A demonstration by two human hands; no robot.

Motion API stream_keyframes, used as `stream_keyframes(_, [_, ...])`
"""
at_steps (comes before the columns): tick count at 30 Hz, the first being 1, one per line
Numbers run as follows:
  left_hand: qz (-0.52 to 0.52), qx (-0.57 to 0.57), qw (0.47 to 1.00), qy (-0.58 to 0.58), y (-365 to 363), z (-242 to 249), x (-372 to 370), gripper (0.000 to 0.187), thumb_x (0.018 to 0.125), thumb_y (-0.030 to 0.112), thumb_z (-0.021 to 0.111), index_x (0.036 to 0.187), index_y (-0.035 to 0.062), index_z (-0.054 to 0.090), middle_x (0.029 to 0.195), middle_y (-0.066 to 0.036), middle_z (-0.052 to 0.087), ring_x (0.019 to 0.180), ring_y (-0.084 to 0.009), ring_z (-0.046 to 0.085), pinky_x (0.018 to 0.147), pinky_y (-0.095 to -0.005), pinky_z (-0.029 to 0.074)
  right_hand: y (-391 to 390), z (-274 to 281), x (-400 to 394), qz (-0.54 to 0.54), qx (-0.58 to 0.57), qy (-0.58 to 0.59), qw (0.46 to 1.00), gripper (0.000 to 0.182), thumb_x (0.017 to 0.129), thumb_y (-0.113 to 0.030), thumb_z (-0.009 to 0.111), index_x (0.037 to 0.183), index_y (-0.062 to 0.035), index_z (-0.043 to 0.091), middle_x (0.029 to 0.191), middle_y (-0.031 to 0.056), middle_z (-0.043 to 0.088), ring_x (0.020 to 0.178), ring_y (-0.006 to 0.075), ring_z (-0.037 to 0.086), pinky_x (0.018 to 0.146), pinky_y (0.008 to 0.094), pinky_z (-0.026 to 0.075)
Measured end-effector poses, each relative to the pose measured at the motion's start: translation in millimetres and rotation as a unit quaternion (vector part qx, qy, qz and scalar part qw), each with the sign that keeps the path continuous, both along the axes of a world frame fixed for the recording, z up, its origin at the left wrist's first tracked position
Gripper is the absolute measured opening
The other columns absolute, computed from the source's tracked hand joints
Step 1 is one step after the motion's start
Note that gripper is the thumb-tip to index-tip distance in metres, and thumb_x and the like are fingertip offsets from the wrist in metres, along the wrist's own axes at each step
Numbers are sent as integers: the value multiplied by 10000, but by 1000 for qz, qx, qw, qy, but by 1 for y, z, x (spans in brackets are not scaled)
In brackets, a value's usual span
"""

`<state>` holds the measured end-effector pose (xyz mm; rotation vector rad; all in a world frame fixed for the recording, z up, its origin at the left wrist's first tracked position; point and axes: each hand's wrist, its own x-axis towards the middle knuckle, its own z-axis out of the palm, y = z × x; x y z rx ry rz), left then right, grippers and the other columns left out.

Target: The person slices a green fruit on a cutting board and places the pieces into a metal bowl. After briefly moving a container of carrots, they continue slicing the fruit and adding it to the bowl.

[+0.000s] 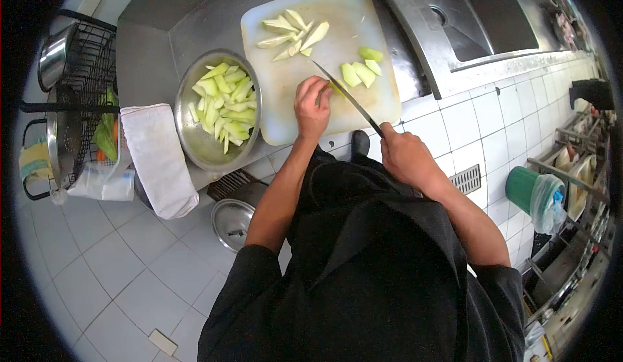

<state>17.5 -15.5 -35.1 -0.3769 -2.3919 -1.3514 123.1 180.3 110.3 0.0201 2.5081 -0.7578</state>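
A knife is in my right hand, its blade slanting up and left over the white cutting board. My left hand has its fingers curled on a small green piece beside the blade, largely hidden by fingers and knife. Pale green cut wedges lie in a loose pile at the board's far side. Several thicker green chunks rest to the right of the blade. Left of the board, a metal bowl holds many green pieces.
A folded white cloth hangs over the counter's edge. Wire shelving stands at far left, a metal sink at upper right. Below are a round metal lid on the left and a green bin on the right.
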Motion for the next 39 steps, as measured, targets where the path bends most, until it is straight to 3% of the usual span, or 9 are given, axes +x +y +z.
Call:
stream_keyframes(27, [22, -18, 999, 15, 2, 3, 0, 136, 807, -9, 743, 940, 8, 721, 1006, -116, 701, 903, -289, 674, 804, -375, 541, 0, -30, -13, 47, 59, 2, 997, 197, 898, -85, 534, 1068, -4, 479, 804, 273, 674, 784, 469, 679, 710, 560, 551])
stream_keyframes(39, [9, -9, 1000, -11, 0, 1, 0, 143, 808, 1, 740, 943, 8, 693, 1065, -129, 670, 984, -304, 647, 874, -384, 520, 9, -64, -14, 50, 47, -3, 998, 238, 883, -83, 529, 1103, -2, 491, 833, 293, 675, 821, 484, 677, 755, 573, 545])
